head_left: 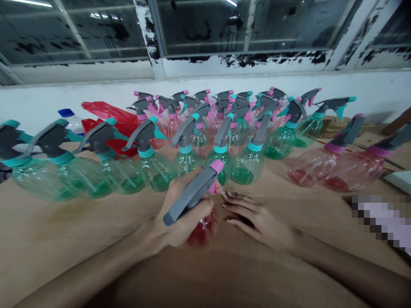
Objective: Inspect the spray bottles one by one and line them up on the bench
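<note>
My left hand (183, 214) is wrapped round a pink spray bottle (201, 234) near the table's front. Its grey sprayer head with a pink nozzle points away and to the right; my fingers hide most of the neck and trigger. Just right of it, my right hand (253, 214) lies palm down with fingers stretched out, holding nothing. Its fingertips are close to the left hand's fingers; whether they touch I cannot tell. Directly beyond stands a row of green spray bottles (156, 171) with grey heads and teal collars.
More pink spray bottles (218, 124) crowd behind the green row. Two pink bottles (353, 169) stand at the right. A red plastic bag (111, 113) and a blue-capped white bottle (72, 119) are at the back left. The wooden table (105, 231) ends at a white wall below windows.
</note>
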